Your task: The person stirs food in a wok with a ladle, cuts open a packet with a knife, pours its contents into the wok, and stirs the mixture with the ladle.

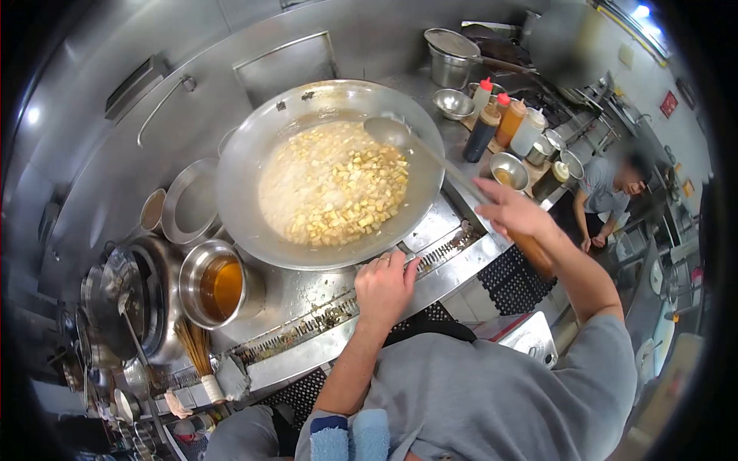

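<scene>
A large wok [242, 188] holds pale yellow cubes [338, 223] in cloudy, foamy liquid. My right hand [513, 209] is wrapped round the long handle of a ladle [453, 170], whose bowl is at the upper right inside of the wok, at the edge of the food. The ladle's brown grip end extends below that hand. At the wok's near rim, my left hand [386, 286] is closed on what looks like its handle, mostly hidden under the fingers.
Squeeze bottles [511, 121] and small metal bowls [453, 104] stand right of the wok. A pot of brown liquid [192, 286], a strainer [191, 201] and a bamboo brush [196, 346] are at left. Another person [603, 188] is at far right.
</scene>
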### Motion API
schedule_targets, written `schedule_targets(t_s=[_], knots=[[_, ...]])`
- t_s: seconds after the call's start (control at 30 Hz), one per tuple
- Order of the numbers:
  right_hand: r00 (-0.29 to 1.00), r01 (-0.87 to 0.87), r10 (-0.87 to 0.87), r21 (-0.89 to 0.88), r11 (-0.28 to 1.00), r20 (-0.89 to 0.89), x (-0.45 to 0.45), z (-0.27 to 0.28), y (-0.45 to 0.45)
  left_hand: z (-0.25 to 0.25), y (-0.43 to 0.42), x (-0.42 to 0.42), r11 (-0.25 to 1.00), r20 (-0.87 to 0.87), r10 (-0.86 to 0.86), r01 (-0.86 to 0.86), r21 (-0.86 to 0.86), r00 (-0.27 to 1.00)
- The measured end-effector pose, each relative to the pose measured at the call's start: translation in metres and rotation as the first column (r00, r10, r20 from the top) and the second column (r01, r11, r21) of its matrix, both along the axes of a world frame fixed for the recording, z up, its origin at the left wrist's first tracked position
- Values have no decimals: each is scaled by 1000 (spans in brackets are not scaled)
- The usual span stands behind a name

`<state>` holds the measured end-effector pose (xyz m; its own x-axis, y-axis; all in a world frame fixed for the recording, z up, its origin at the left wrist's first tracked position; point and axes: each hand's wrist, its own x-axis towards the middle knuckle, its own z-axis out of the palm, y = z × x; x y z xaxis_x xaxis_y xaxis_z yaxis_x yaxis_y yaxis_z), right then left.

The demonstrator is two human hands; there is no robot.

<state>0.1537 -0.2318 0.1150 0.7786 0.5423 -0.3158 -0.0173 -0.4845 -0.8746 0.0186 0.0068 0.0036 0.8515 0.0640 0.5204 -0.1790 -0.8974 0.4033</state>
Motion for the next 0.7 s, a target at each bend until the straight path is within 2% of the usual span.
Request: schedule_targets(t_s=[0.07, 0.13, 0.17, 0.27, 0.3, 0.4, 0.5, 0.6, 0.7], knots=[[994, 39, -36, 30, 999, -106, -31, -3, -1, 1, 1, 0, 1000, -3, -6, 6, 9, 1000], [983, 75, -50, 139, 987, -176, -54, -12, 7, 1, 1, 0, 1000, -9, -8, 8, 28, 1000], [975, 72, -21, 228, 971, -221, -57, -13, 7, 0, 1, 0, 999, -12, -8, 8, 35, 1000], [939, 88, 36, 343, 935, -342, -37, -14, 1, -2, 1, 2, 999, 3, -16, 16, 40, 1000], [953, 104, 17, 378, 920, -303, -30, -17, 4, -2, 1, 2, 999, 2, -18, 18, 45, 1000], [997, 18, 7, 334, 942, -75, 0, -19, 22, -1, 1, 1, 998, 2, -8, 8, 58, 1000], [997, 24, -40, 231, 973, 66, 34, -31, 42, -1, 0, 0, 997, 12, 4, -5, 77, 1000], [992, 52, -70, 175, 983, 100, 46, -41, 65, 1, -1, 1, 995, 27, 11, -13, 95, 1000], [989, 20, 16, 238, 971, -148, 37, -49, 81, -1, -1, 1, 996, 22, 13, -15, 83, 1000]])
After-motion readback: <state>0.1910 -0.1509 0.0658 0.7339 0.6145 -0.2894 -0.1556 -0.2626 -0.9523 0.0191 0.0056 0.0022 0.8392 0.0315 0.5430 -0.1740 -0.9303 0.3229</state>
